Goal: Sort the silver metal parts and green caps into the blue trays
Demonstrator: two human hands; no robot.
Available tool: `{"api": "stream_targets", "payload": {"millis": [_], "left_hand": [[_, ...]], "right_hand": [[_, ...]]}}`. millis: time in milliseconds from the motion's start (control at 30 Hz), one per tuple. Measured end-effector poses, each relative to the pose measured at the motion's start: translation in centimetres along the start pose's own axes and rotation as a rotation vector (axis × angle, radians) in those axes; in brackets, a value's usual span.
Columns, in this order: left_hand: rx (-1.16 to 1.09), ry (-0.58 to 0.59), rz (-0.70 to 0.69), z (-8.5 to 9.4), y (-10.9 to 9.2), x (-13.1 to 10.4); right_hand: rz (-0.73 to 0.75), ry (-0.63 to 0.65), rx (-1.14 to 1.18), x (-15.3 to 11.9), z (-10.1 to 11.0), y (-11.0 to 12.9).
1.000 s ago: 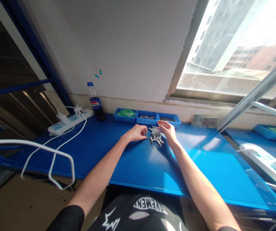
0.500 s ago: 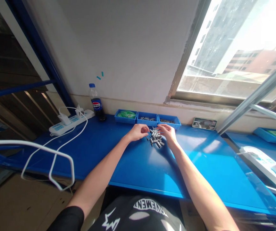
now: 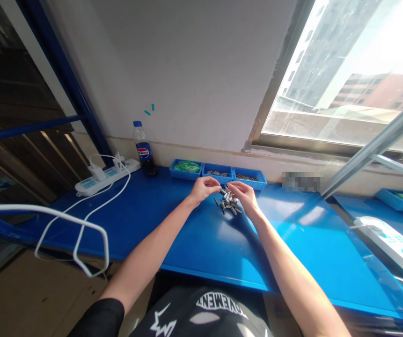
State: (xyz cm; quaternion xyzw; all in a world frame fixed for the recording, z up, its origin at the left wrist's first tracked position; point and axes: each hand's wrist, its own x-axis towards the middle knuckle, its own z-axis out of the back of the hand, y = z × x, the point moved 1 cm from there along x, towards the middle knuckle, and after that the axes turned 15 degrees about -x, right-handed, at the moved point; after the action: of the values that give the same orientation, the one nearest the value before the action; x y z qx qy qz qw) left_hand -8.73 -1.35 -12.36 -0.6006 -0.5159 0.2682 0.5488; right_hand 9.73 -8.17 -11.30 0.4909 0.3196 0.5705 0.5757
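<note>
A loose pile of small grey metal cylinders (image 3: 227, 206) lies on the blue table between my hands. At the pile's upper left edge, my left hand (image 3: 203, 191) is closed in a pinch, thumb and forefinger together. My right hand (image 3: 244, 194) is also pinched, over the pile's upper right side, and covers some of the pieces. The two sets of fingertips are close together, a short gap apart. Whatever either hand holds is too small to make out. Just behind stand three blue bins in a row: a left bin (image 3: 186, 176), a middle bin (image 3: 217, 179) and a right bin (image 3: 249, 184).
The left bin holds a green packet, the other two small metal pieces. A cola bottle (image 3: 145, 152) and a white power strip (image 3: 108, 178) stand at the back left, with looping white cables. A metal brace (image 3: 355, 161) rises at the right.
My left hand has moved right and slightly up, its fingertips closing together near my right hand. The right hand's fingers have drawn in a little. The whole view has shifted slightly.
</note>
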Motion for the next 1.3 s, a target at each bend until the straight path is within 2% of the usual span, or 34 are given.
{"api": "stream_targets", "payload": {"millis": [133, 233, 333, 433, 533, 667, 900, 1033, 1300], "left_hand": [[-0.088, 0.014, 0.044, -0.4, 0.0, -0.3], [-0.071, 0.015, 0.026, -0.6, 0.1, -0.2], [0.041, -0.016, -0.037, -0.5, 0.2, -0.1], [0.315, -0.036, -0.168, -0.3, 0.1, -0.2], [0.605, 0.095, -0.253, -0.1, 0.0, -0.6], [0.812, 0.349, -0.272, -0.3, 0.4, -1.2], [0.95, 0.464, -0.273, -0.5, 0.6, -1.6], [1.005, 0.456, -0.248, -0.4, 0.3, -1.7], [1.017, 0.26, -0.127, 0.0, 0.0, -1.3]], "right_hand": [[0.024, 0.064, 0.032, -0.2, -0.4, 0.2], [0.004, 0.084, 0.069, 0.0, -0.6, -0.2], [-0.024, 0.07, 0.107, 0.3, -0.6, -0.7], [-0.007, -0.03, 0.115, 0.6, -0.3, -1.1], [0.041, -0.126, 0.13, 0.8, 0.2, -1.3], [0.015, -0.127, 0.135, 1.3, 0.7, -2.0], [-0.054, -0.146, 0.081, 1.4, 0.8, -2.7], [-0.067, -0.15, 0.08, 1.2, 0.9, -2.3], [-0.091, -0.144, 0.089, 1.0, 0.9, -1.8]]}}
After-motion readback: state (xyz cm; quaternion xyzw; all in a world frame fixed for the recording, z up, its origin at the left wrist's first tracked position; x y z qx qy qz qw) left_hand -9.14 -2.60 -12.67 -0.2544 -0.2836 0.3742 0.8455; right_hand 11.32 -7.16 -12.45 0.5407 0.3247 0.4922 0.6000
